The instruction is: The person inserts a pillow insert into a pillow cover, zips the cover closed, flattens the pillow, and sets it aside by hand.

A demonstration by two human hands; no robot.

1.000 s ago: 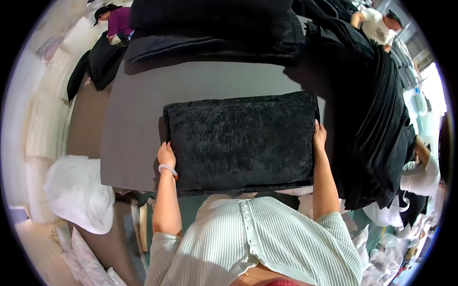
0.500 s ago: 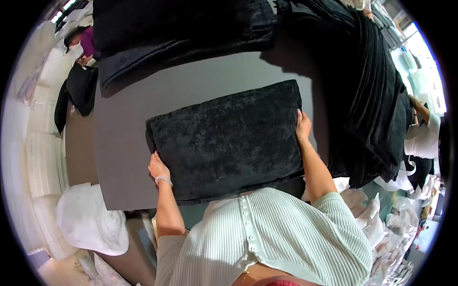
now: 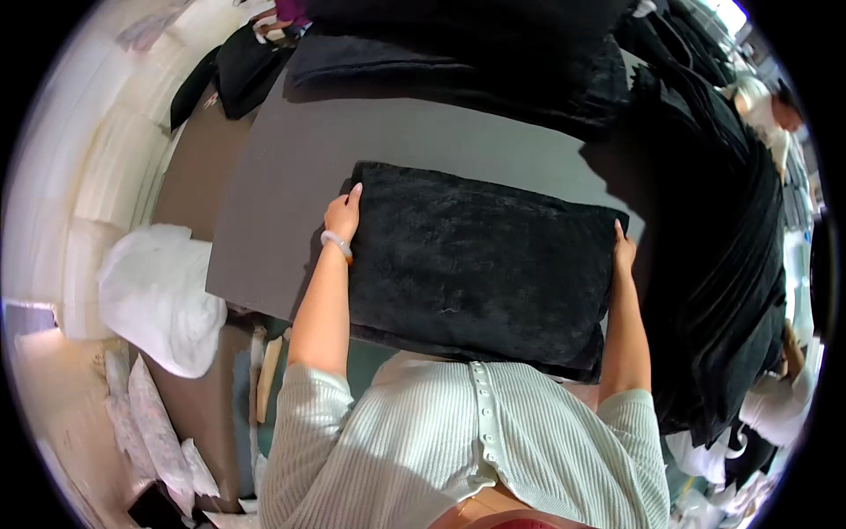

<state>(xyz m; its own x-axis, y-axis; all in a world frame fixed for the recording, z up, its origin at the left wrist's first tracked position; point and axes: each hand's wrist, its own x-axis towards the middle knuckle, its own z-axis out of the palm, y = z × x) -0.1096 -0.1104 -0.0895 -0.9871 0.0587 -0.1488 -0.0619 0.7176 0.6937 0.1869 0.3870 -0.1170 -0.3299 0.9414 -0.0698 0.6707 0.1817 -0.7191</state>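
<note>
A folded black plush cloth (image 3: pixel 480 264) lies in front of me at the near edge of the grey table (image 3: pixel 256 203), overhanging it slightly. My left hand (image 3: pixel 342 216) grips its left edge near the far corner, thumb on top and the other fingers mostly hidden. At the right edge, close to the far right corner, my right hand (image 3: pixel 624 247) holds the cloth the same way. A small light thread (image 3: pixel 449 310) shows on its upper face.
Thick black folded fabric (image 3: pixel 441 66) is stacked at the table's far side. Long black cloths (image 3: pixel 723 264) drape along the right, with people beyond them. White batting (image 3: pixel 167 295) bulges at the left. Another person's hand (image 3: pixel 264 26) works at black cloth at the far left.
My left hand has gone from low on the cloth's left edge up to near its far corner. The cloth's left end has swung away from me, and my view has turned.
</note>
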